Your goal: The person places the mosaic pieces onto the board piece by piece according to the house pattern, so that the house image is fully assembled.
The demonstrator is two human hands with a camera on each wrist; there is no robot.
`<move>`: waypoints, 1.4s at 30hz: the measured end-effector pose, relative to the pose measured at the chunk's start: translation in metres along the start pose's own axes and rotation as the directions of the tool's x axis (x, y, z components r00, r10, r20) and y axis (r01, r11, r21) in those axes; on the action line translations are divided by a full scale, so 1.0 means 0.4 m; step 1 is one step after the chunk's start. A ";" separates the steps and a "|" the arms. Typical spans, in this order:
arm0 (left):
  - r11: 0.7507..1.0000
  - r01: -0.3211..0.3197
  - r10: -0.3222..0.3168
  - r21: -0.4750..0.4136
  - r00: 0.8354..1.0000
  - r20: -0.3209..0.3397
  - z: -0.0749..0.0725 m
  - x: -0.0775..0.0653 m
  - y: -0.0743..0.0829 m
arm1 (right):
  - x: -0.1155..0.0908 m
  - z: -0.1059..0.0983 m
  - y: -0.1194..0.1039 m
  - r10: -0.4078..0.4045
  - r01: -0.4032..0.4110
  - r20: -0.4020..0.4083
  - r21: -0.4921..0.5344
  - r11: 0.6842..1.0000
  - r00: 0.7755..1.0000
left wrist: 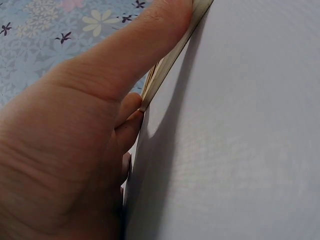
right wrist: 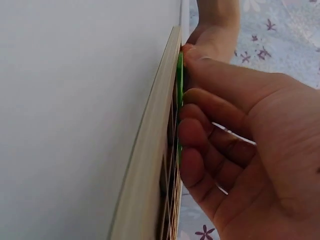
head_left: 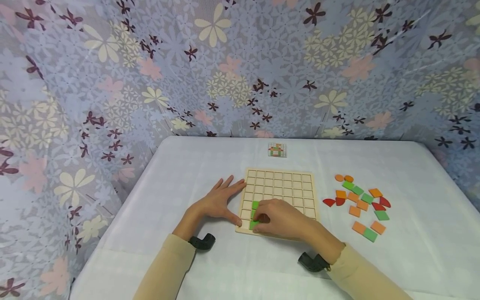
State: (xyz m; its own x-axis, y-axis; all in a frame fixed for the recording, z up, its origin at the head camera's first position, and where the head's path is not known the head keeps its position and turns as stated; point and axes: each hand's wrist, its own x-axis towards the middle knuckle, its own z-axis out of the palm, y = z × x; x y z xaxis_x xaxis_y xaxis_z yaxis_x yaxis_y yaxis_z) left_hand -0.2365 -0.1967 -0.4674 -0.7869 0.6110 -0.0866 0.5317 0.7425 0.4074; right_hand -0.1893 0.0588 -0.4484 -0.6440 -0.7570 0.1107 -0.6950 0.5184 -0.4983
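Note:
A square wooden grid board point(head_left: 280, 190) lies on the table, with several green tiles point(head_left: 255, 204) in a column near its left side. My right hand point(head_left: 283, 216) is over the lower left of the board, its thumb and curled fingertips at the edges of a green tile point(right wrist: 180, 75) low in that column. My left hand point(head_left: 217, 202) lies spread beside the board, the thumb touching the lower left corner and a fingertip near the left edge. In the left wrist view, the left thumb point(left wrist: 145, 42) rests along the board's side.
Loose orange, green and red pieces point(head_left: 362, 204), squares, discs and quarter circles, lie scattered right of the board. A small pattern card point(head_left: 277, 150) lies behind it. White cloth covers the table point(head_left: 150, 183); a floral curtain point(head_left: 240, 75) hangs beyond.

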 end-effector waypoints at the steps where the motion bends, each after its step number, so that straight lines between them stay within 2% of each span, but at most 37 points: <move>1: 1.000 0.000 0.000 0.000 1.000 0.002 0.000 0.000 0.000 | -0.002 -0.003 0.002 0.002 -0.002 0.002 0.022 1.000 1.000; 11: 1.000 0.000 0.000 0.001 1.000 -0.007 0.000 -0.001 -0.001 | -0.031 -0.043 0.033 -0.010 0.006 0.017 0.250 0.968 1.000; 15: 1.000 0.001 -0.002 -0.006 1.000 -0.010 -0.002 -0.001 0.000 | -0.051 -0.055 0.053 -0.014 0.010 0.011 0.313 0.950 1.000; 19: 1.000 0.002 -0.002 -0.004 1.000 -0.012 0.002 0.001 -0.003 | -0.077 -0.068 0.074 0.022 -0.022 0.006 0.341 0.940 1.000; 32: 1.000 0.001 -0.001 0.012 1.000 -0.014 0.004 0.000 -0.006 | -0.157 -0.127 0.146 0.124 -0.101 -0.066 0.280 0.955 0.990; 42: 1.000 0.003 -0.003 0.005 1.000 -0.001 0.005 0.001 0.000 | -0.218 -0.158 0.205 0.209 -0.180 -0.111 0.221 0.958 0.972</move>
State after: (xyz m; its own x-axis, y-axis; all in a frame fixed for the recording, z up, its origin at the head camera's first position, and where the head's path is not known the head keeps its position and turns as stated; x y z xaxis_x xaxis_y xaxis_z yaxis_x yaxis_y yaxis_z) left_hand -0.2362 -0.1961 -0.4692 -0.7887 0.6086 -0.0868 0.5309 0.7455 0.4029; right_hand -0.2101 0.1926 -0.4444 -0.8062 -0.5832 0.0992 -0.4792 0.5455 -0.6876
